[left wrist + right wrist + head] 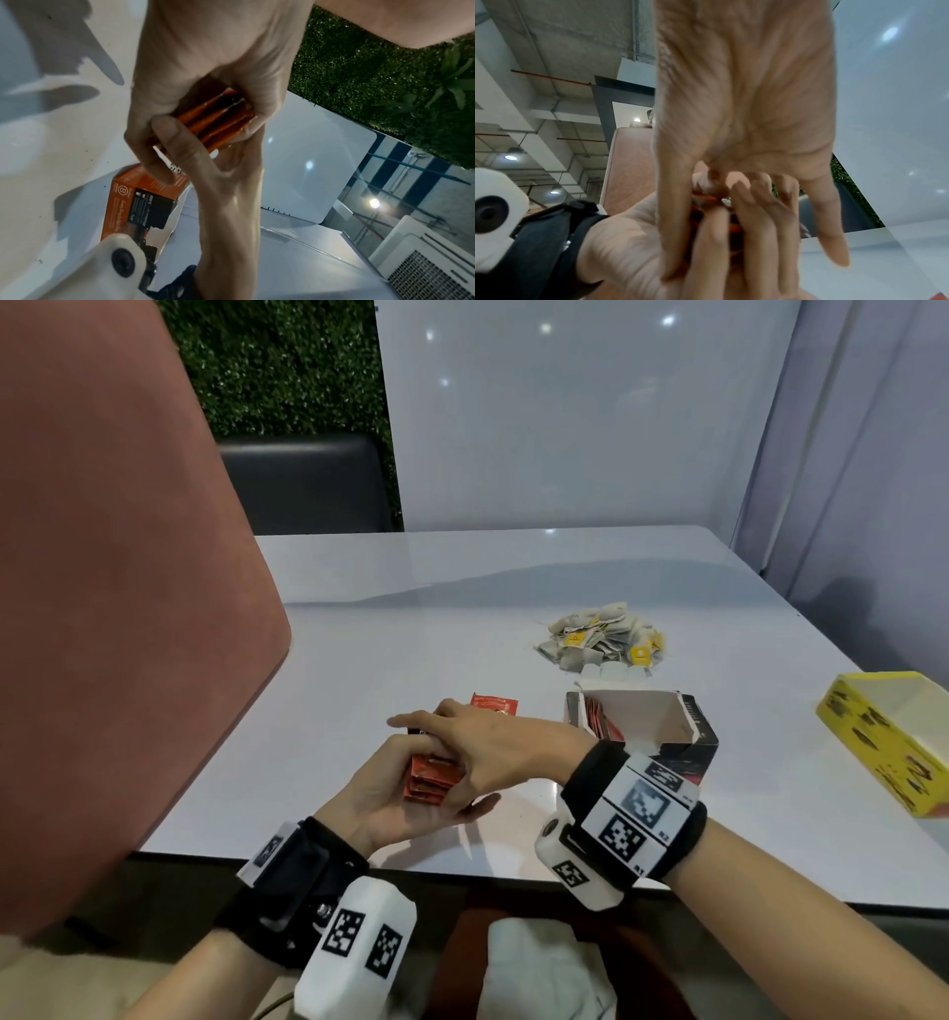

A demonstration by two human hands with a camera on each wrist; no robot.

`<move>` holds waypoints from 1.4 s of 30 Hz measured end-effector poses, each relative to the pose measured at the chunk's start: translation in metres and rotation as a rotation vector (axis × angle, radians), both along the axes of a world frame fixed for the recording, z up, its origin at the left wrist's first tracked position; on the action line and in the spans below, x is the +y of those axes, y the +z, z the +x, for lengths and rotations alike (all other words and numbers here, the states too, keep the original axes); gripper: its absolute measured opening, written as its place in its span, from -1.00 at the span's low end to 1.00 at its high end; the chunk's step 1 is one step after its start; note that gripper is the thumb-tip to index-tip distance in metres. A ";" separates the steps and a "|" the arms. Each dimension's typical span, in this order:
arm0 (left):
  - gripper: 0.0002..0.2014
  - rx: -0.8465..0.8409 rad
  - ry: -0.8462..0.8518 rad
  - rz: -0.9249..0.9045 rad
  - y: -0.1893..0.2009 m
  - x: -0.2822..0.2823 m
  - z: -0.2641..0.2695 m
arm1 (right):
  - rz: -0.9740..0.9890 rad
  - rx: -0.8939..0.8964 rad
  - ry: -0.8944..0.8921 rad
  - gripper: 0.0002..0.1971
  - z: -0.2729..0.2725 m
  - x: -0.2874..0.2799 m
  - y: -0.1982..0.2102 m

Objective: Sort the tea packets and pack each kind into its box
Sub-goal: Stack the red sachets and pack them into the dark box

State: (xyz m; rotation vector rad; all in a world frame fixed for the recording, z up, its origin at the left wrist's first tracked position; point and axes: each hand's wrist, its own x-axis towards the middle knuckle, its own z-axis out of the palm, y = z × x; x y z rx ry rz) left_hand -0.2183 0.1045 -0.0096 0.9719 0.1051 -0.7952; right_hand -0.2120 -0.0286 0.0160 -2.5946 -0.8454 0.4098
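My left hand (382,788) lies palm up near the table's front edge and holds a stack of red tea packets (431,778). My right hand (477,744) lies over the stack and grips it from above, index finger stretched out. In the left wrist view the stack of red tea packets (218,119) shows edge-on between both hands, with the right thumb on its end. One more red packet (494,703) lies flat on the table just beyond the hands. The open red and black box (662,737) stands to the right with red packets (595,719) inside. A pile of white and yellow tea bags (601,639) lies further back.
An open yellow box (893,742) sits at the table's right edge. A brown chair back (118,608) rises at the left. The white table (359,660) ends close to my body.
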 end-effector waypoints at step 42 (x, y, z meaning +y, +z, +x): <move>0.20 -1.026 -0.504 0.881 -0.019 -0.108 0.045 | -0.288 -0.145 -0.101 -0.69 -0.009 -0.155 0.005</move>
